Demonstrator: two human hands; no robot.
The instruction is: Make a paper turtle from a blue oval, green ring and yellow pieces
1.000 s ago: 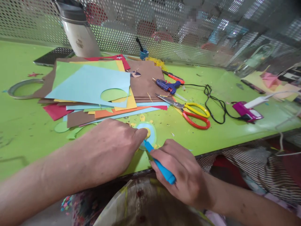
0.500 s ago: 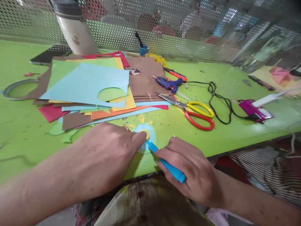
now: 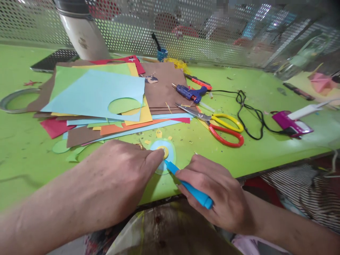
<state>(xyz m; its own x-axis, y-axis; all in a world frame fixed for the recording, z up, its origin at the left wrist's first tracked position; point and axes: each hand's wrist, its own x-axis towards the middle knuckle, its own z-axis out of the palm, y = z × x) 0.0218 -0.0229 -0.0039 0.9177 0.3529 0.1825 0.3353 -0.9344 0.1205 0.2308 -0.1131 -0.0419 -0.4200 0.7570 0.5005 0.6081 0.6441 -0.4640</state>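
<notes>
My left hand [image 3: 119, 177] lies knuckles up on the green table [image 3: 265, 106], a fingertip pressing a small yellow piece [image 3: 165, 152] on a light-blue paper disc [image 3: 170, 148]. My right hand [image 3: 215, 193] is closed round a blue-handled tool [image 3: 190, 186], whose tip touches the disc's near edge. The disc lies near the table's front edge, just in front of a pile of coloured paper sheets [image 3: 106, 99]. The left hand's other fingers are hidden under the hand.
Red-and-yellow scissors [image 3: 217, 129], a blue glue gun [image 3: 190, 94] with a black cord [image 3: 249, 113] and a purple device [image 3: 290, 124] lie to the right. A metal flask [image 3: 82, 32], a phone [image 3: 53, 60], a tape ring [image 3: 16, 99] and a perforated screen [image 3: 186, 28] stand behind.
The view has shifted slightly; my right hand and the blue tool have edged a little to the right. My left fingertip stays on the yellow piece.
</notes>
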